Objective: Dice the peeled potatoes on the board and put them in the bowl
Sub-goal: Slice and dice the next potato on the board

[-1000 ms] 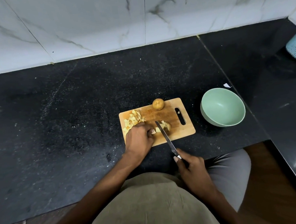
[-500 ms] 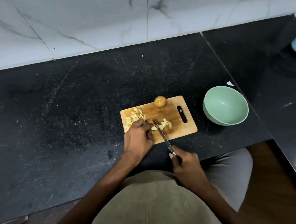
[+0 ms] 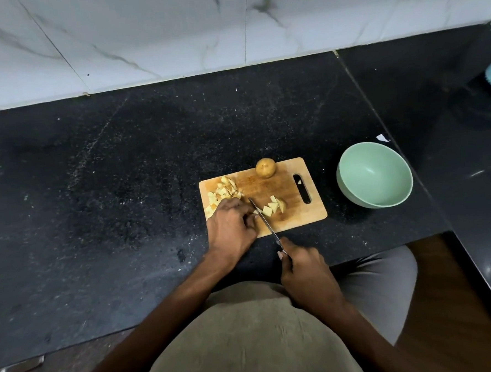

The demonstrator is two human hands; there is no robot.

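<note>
Potato pieces (image 3: 272, 206) now lie cut to the right of the knife (image 3: 265, 224), which has stepped leftward toward the left hand (image 3: 232, 226) curled over the uncut remainder, right hand (image 3: 307, 271) gripping the handle, bowl (image 3: 374, 174) still unfilled.

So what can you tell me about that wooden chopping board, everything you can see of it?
The chopping board is a small, light-brown rectangle that looks like bamboo or wood, with rounded corners and a slot handle near its right end. It lies flat on the black speckled counter, left of the empty green bowl. On it sit a pile of diced potato at the left, a few cut pieces mid-board, and a whole potato at the far edge. The left hand rests on it; the knife blade crosses it.
</note>
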